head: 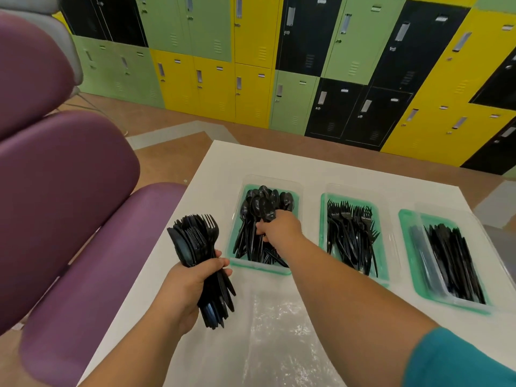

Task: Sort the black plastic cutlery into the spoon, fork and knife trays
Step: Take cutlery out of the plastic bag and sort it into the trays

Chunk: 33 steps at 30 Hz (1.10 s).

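My left hand grips a thick bundle of mixed black cutlery, with forks and knives fanning upward, held above the table's left edge. My right hand reaches into the spoon tray, the leftmost green tray, and holds a black spoon over the spoon pile. The fork tray stands in the middle, full of black forks. At the right, the knife tray holds black knives.
The trays stand in a row on a white table. A crumpled clear plastic bag lies on the table near me. Purple cushioned seats stand to the left. Coloured lockers line the far wall.
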Motion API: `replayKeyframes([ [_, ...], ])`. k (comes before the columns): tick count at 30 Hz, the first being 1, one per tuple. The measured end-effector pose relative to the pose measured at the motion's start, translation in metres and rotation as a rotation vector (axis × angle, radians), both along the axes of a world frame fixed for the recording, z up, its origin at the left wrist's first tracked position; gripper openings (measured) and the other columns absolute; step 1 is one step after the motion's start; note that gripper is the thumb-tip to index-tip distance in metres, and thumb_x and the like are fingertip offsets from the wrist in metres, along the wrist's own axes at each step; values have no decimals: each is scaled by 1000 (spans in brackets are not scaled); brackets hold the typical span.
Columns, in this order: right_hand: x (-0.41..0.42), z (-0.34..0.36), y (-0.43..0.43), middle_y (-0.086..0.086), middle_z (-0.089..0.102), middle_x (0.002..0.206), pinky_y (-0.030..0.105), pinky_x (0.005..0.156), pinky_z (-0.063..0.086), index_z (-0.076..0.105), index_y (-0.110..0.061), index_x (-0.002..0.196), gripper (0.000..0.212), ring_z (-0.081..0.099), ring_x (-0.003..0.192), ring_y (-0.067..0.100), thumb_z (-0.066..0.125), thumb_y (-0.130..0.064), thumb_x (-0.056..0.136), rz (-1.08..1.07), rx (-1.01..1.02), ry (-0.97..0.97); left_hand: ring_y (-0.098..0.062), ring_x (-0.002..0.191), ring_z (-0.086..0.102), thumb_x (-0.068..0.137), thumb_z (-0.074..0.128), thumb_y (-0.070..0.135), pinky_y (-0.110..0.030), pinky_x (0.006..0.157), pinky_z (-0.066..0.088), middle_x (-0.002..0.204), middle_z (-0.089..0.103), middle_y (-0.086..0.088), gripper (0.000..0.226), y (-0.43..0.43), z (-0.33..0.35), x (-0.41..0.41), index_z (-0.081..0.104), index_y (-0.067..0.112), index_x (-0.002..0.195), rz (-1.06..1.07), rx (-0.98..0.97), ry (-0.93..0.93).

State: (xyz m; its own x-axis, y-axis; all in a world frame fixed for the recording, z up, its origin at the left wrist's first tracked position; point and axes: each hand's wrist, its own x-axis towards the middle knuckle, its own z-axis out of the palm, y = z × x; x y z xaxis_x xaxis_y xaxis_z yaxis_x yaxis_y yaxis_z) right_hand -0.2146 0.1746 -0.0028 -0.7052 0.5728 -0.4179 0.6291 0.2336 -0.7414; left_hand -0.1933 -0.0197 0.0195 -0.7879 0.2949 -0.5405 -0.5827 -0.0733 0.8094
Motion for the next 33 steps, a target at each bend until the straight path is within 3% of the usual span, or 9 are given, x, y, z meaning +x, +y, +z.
replayKeyframes([
  [4, 14, 4, -1, 11, 68, 92, 33, 71, 51, 63, -8, 99, 21, 61, 78, 23, 65, -26, 89, -38, 62, 157, -25, 82, 70, 81, 68, 3, -34, 63, 54, 83, 69, -13, 17, 3, -4, 2, 66, 8, 97, -4, 2, -13],
  [7, 19, 1, -5, 9, 65, 97, 35, 76, 53, 59, -10, 108, 23, 64, 88, 26, 63, -23, 90, -119, 39, 185, -24, 81, 69, 82, 68, 3, -32, 61, 54, 82, 68, -13, 16, 8, -3, 3, 67, 8, 96, -6, 12, -21],
  [11, 24, -2, -3, 12, 67, 99, 26, 61, 45, 58, -8, 113, 24, 61, 83, 23, 59, -18, 92, -162, 34, 160, -21, 76, 70, 82, 67, 3, -30, 58, 55, 78, 69, -11, 16, 14, -2, 7, 67, 8, 97, -17, 13, -25],
  [16, 26, 0, 3, 11, 66, 98, 25, 55, 41, 60, -4, 108, 20, 54, 71, 18, 48, -16, 97, -225, 90, 153, -21, 76, 70, 82, 68, 3, -31, 61, 54, 76, 71, -11, 15, 15, 0, 9, 68, 8, 95, -17, 10, -27],
  [19, 26, 2, 5, 8, 59, 97, 30, 65, 46, 50, -5, 122, 26, 56, 79, 20, 45, -10, 97, -259, 74, 159, -23, 80, 70, 82, 68, 3, -33, 63, 54, 82, 70, -14, 15, 15, 0, 10, 68, 8, 96, -18, 7, -30],
  [23, 25, 1, 4, 13, 53, 127, 40, 95, 50, 33, -10, 143, 54, 57, 110, 28, 46, -1, 92, -255, 69, 169, -23, 80, 70, 82, 68, 3, -33, 64, 54, 80, 70, -13, 15, 15, 0, 11, 68, 8, 96, -19, 4, -36],
  [26, 29, 5, 2, 10, 38, 137, 29, 96, 43, 23, -16, 150, 67, 51, 115, 25, 47, 4, 90, -198, 100, 187, -22, 76, 70, 82, 68, 3, -33, 63, 54, 78, 70, -12, 14, 15, 1, 10, 68, 8, 95, -16, 7, -38],
  [30, 38, 10, -1, 6, 29, 145, 21, 100, 39, 34, -13, 146, 57, 48, 118, 19, 48, 3, 92, -108, 167, 206, -22, 76, 70, 82, 67, 3, -33, 64, 54, 73, 70, -11, 12, 15, 2, 10, 68, 8, 92, -23, 7, -34],
  [33, 46, 16, -6, 2, 37, 139, 14, 90, 38, 52, -11, 130, 38, 50, 105, 10, 49, -3, 94, -124, 206, 308, -24, 78, 70, 82, 67, 3, -34, 66, 54, 78, 70, -13, 12, 16, 3, 10, 69, 8, 92, -32, 12, -48],
])
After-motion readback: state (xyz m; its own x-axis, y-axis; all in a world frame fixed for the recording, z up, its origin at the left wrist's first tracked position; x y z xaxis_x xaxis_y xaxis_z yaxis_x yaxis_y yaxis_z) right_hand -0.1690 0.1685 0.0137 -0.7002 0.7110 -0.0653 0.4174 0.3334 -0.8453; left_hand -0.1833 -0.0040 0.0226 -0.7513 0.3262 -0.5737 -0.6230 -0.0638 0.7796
